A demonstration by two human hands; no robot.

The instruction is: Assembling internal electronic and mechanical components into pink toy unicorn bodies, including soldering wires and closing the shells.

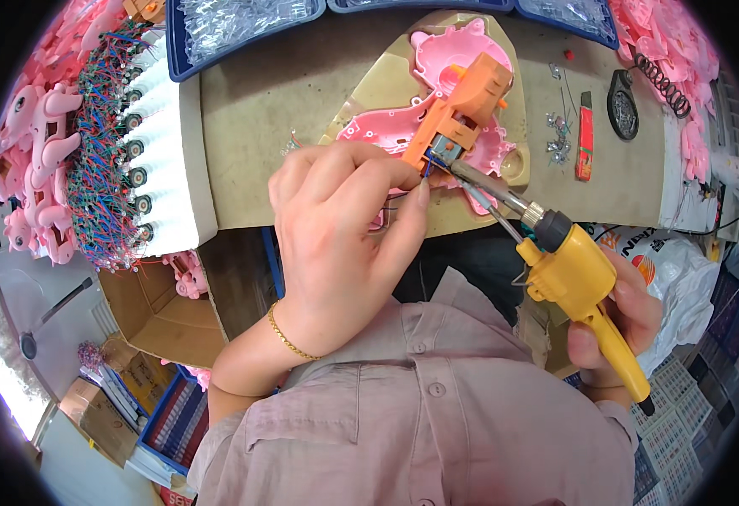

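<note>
The table point(260, 110) runs under everything, a dull tan surface. Open blue plastic trays point(175, 59) of small clear parts line its far edge, beyond the contoured tan holding block point(386, 80), which I use as my landmark. My left hand point(336, 223) is over the block's near left side, thumb and forefinger pinched together at a thin blue wire point(428, 164). Reaching over the block's near right side is a yellow plastic soldering gun point(572, 270) with a long metal barrel. My right hand point(618, 312) is closed around its grip, though the gun hides some of those fingers. Pink plastic shell pieces point(391, 122) lie in the block, hollows up. Above them, over the block's middle, is the boxy orange plastic housing point(475, 88), with a small metal-sided motor point(447, 147) set in its near end, where the iron's tip meets the wire. Right of the block lie a red-handled cutter point(585, 139) and loose tiny clear pieces point(558, 139).

My fingertips are very near that hot end, so a slip of the gun could burn me. If the barrel leaned on the orange wall, it could soften the plastic. If my pinch loosened, the springy wire might shift and leave a weak joint; lingering heat could scorch its insulation.
</note>
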